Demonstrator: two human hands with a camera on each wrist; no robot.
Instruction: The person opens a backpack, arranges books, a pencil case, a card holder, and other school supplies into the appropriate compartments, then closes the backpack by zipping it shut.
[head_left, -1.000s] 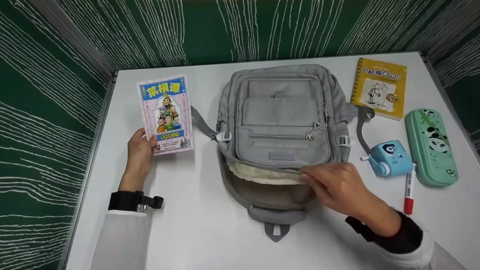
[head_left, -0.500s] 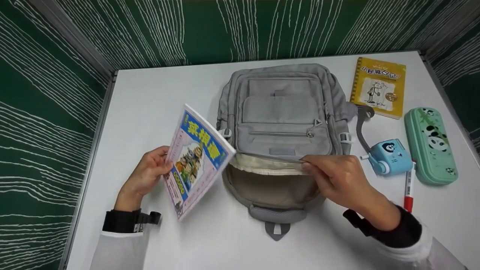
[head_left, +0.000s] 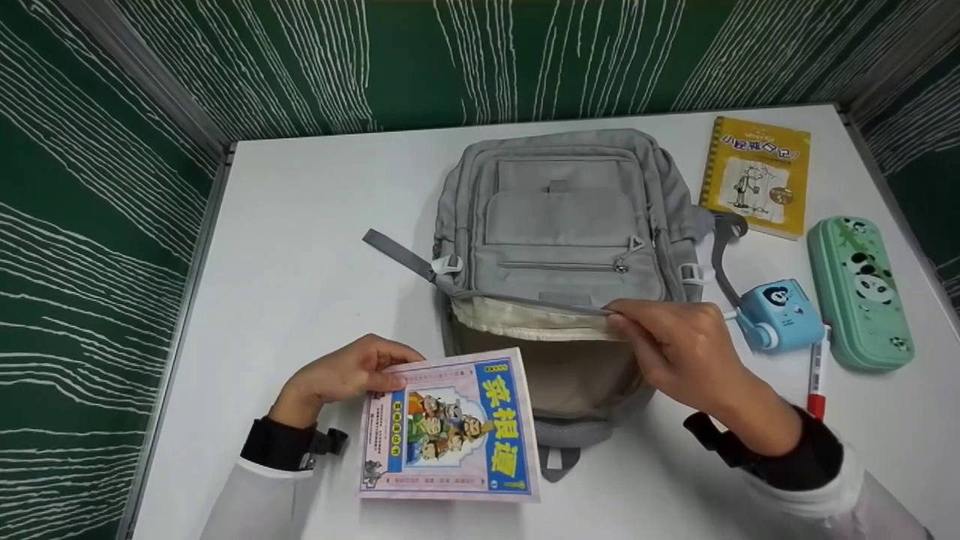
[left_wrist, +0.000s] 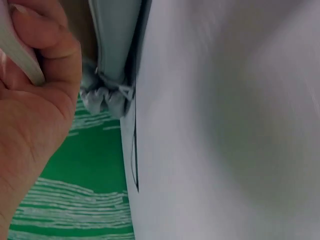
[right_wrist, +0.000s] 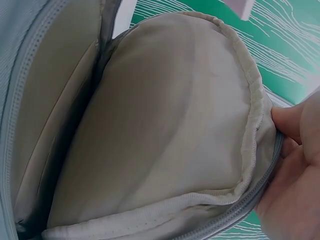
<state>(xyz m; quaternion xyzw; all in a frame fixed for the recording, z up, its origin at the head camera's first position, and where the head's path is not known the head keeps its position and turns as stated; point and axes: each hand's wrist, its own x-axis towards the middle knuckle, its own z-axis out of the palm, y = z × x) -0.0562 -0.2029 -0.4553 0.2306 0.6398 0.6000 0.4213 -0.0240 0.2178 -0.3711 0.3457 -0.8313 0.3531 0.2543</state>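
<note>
While L hand [head_left: 351, 371] pinches pink bk [head_left: 450, 431] by one edge, over near rim of bag [head_left: 562, 217] (contact unclear), R hand [head_left: 681, 349] grips flap [head_left: 525, 319] edge, holding mouth [head_left: 574, 367] open. Step prob. = loading pink bk, not yet inside; next move likely needs it turned edge-on & slid in w/ flap up. Farther, R side: marker [head_left: 818, 375], sharpener [head_left: 781, 315], case [head_left: 862, 292], yellow bk [head_left: 757, 176]

A pink-and-blue book [head_left: 450, 429], turned sideways with its cover showing, is held near a gray backpack [head_left: 562, 217] — lying pockets up, its main compartment [head_left: 577, 367] gaping.
</note>
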